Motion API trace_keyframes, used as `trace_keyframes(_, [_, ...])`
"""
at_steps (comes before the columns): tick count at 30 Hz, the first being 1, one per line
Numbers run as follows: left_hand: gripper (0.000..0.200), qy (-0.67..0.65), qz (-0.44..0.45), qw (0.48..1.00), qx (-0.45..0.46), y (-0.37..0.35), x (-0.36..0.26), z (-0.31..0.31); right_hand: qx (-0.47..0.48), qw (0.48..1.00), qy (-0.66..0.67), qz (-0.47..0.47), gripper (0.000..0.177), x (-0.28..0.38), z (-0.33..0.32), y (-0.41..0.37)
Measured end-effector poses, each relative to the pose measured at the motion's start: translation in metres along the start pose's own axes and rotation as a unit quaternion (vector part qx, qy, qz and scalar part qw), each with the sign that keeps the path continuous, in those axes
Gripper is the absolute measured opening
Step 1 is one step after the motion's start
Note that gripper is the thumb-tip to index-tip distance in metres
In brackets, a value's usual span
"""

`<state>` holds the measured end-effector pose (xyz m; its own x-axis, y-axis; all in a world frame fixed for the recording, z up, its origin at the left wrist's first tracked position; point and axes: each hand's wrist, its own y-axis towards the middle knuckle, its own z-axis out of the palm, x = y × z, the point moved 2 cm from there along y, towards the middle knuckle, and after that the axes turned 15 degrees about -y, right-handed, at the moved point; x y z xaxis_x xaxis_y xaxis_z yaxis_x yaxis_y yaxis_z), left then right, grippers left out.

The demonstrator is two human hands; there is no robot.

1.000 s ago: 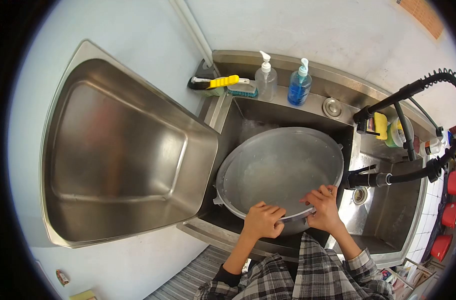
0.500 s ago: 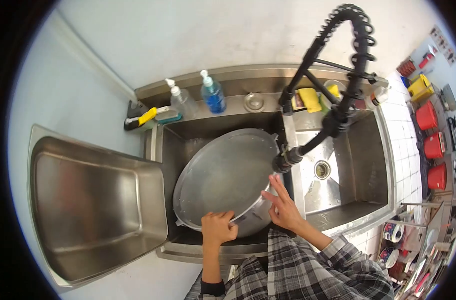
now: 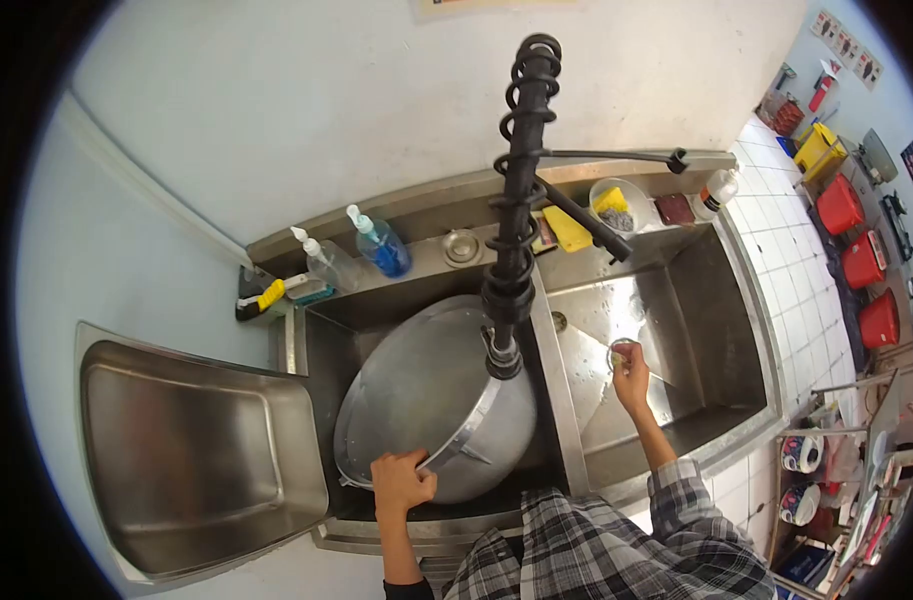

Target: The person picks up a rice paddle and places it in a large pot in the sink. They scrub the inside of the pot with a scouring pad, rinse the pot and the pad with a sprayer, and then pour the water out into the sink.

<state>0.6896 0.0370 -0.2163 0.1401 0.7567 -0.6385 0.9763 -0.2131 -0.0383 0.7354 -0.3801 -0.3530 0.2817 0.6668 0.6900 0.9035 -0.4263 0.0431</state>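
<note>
One tilted metal pot (image 3: 488, 448) sits in the left basin (image 3: 318, 345); our left hand (image 3: 403, 482) clenches its rim (image 3: 463, 433), seemingly to steady that lean. Our right hand (image 3: 631, 378) is at the drain (image 3: 612, 352) in the right basin (image 3: 691, 320), fingers bunched; can't tell if they grasp anything.

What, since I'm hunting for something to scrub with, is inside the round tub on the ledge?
In the tub are a yellow sponge-like piece and a grey wiry scrubber. Anything beneath them is covered.
</note>
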Motion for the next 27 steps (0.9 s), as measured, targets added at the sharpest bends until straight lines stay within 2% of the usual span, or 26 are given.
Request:
trace_keyframes(1, [0.021, 0.008, -0.003, 1.0, 0.002, -0.001, 0.001, 0.001, 0.002, 1.0, 0.01, -0.007, 0.037, -0.009, 0.016, 0.015])
trace_keyframes(3, [0.024, 0.029, -0.018, 0.999, -0.01, 0.0, 0.004, 0.001, 0.097, 0.992, -0.041, -0.071, 0.031, -0.02, 0.059, 0.044])
trace_keyframes(4, [0.025, 0.031, -0.014, 0.999, 0.009, 0.0, 0.006, 0.003, 0.155, 0.983, -0.006, -0.095, 0.033, -0.032, 0.081, 0.059])
trace_keyframes(5, [0.027, 0.034, -0.014, 0.999, 0.024, -0.002, 0.007, 0.003, 0.144, 0.98, 0.004, -0.137, 0.03, -0.042, 0.105, 0.072])
trace_keyframes(6, [0.028, 0.032, -0.025, 0.999, 0.017, -0.003, 0.007, 0.003, 0.179, 0.978, -0.03, -0.108, 0.043, -0.061, 0.131, 0.082])
trace_keyframes(7, [0.028, 0.03, -0.036, 0.999, 0.009, -0.005, 0.007, 0.004, 0.207, 0.965, -0.126, -0.105, 0.06, -0.073, 0.149, 0.092])
trace_keyframes(8, [0.027, 0.041, -0.037, 0.998, 0.02, -0.008, 0.006, 0.005, 0.155, 0.938, -0.212, -0.224, 0.071, -0.134, 0.203, 0.106])
trace_keyframes(9, [0.027, 0.052, -0.032, 0.998, 0.028, -0.004, 0.007, 0.003, 0.217, 0.954, 0.169, -0.115, 0.07, -0.257, 0.305, 0.141])
trace_keyframes(10, [0.027, 0.064, -0.044, 0.997, 0.008, 0.001, 0.008, -0.001, 0.246, 0.957, -0.068, -0.139, 0.068, -0.237, 0.288, 0.135])
trace_keyframes(11, [0.028, 0.045, -0.053, 0.997, 0.029, 0.001, 0.007, 0.0, 0.265, 0.935, -0.191, -0.138, 0.066, -0.2, 0.269, 0.127])
trace_keyframes(13, [0.029, 0.022, -0.077, 0.996, 0.048, -0.002, 0.008, 0.001, 0.29, 0.913, -0.26, -0.124, 0.062, -0.186, 0.27, 0.115])
trace_keyframes(15, [0.03, 0.009, -0.074, 0.994, 0.08, -0.001, 0.009, 0.0, 0.298, 0.902, -0.289, -0.12, 0.059, -0.182, 0.27, 0.103])
trace_keyframes(20, [0.028, 0.005, -0.061, 0.996, 0.069, 0.0, 0.013, 0.0, 0.268, 0.911, -0.296, -0.107, 0.049, -0.19, 0.258, 0.076])
trace_keyframes(27, [0.026, -0.006, -0.042, 0.998, 0.052, 0.003, 0.013, 0.0, 0.115, 0.964, -0.217, -0.102, 0.036, -0.176, 0.194, 0.036])
